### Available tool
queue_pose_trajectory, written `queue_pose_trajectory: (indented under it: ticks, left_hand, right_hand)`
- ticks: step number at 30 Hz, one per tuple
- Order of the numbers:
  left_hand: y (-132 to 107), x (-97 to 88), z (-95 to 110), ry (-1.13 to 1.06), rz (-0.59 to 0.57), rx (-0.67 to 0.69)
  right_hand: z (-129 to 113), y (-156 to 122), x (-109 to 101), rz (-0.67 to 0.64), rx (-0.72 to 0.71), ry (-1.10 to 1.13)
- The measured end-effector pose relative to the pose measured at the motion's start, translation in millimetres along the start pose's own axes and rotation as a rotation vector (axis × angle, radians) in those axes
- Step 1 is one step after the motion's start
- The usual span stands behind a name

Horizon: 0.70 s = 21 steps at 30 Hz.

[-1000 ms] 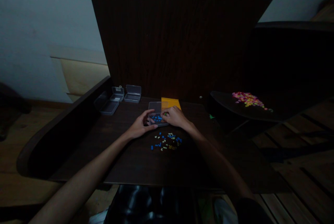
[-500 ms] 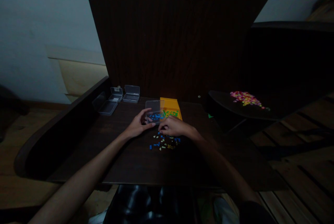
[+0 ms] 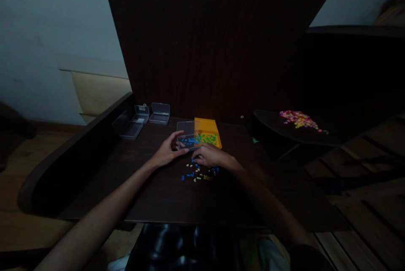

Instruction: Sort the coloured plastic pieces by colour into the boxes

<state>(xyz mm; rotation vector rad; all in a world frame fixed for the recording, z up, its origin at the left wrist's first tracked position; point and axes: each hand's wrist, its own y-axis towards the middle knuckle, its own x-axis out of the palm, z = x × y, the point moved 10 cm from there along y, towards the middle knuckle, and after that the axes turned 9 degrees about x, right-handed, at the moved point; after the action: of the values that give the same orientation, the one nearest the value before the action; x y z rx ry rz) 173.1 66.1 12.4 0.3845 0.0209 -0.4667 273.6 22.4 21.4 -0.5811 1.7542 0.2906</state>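
Observation:
My left hand curls round the left side of a small clear plastic box with its lid up and blue pieces inside. My right hand rests just in front of that box, fingers bent down over a scatter of small blue, white and yellow pieces on the dark wooden table; whether it pinches a piece I cannot make out. Behind my right hand lies an orange tray holding green pieces.
Several open clear boxes stand at the table's far left by a raised dark rim. A pile of pink and yellow pieces lies on a dark rounded surface to the right. A dark wooden panel rises behind the table.
My right hand has drawn back from the clear box toward me, down onto the loose pieces, uncovering the green pieces in the orange tray. My left hand stays at the box.

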Motion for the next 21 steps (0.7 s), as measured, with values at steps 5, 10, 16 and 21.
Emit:
queue_pose_trajectory:
  ticks: [5, 10, 16, 21]
  left_hand:
    - [0, 0.6, 1, -0.008, 0.001, -0.002]
    - [0, 1.8, 1, -0.001, -0.008, 0.009]
    - [0, 1.0, 2, 0.012, -0.011, 0.021]
    - [0, 0.2, 2, 0.015, -0.002, 0.005]
  right_hand:
    - [3, 2, 2, 0.009, 0.022, 0.003]
    - [5, 2, 3, 0.005, 0.039, 0.018]
    - [10, 2, 4, -0.024, 0.059, 0.020]
    - [14, 1, 4, -0.028, 0.048, 0.010]
